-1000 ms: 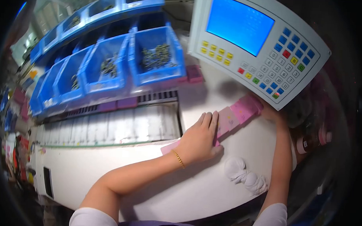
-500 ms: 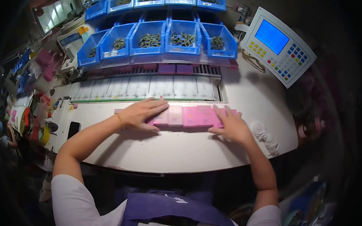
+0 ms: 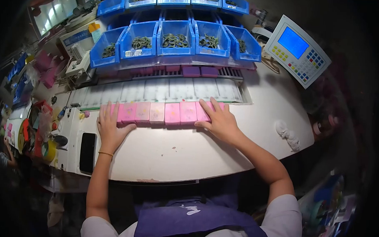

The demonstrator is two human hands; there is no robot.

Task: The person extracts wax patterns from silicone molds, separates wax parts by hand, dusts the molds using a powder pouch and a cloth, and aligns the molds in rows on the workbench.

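A row of small pink blocks [image 3: 172, 113], some paler than others and several bearing handwritten marks, lies side by side across the white worktop [image 3: 163, 159]. My left hand [image 3: 111, 130] rests at the row's left end, fingers stretched toward the back and thumb along the front. At the right end, my right hand [image 3: 219, 121] has its fingers spread over the top of the end blocks, with its thumb at their front face. Both hands touch the row and partly hide its end blocks. Behind the row runs a white panel [image 3: 157, 91] marked with dark lines.
Blue bins [image 3: 175, 40] holding dark greenish loops stand at the back. Purple blocks [image 3: 191, 71] sit below them. A keypad unit with a blue screen [image 3: 293, 42] is at right, above a crumpled white cloth [image 3: 287, 135]. A phone [image 3: 87, 153] lies at left.
My left hand has moved left to the row's end, uncovering more blocks. The blocks now sit in a straighter line, and my right hand stays at the right end. The view has shifted.
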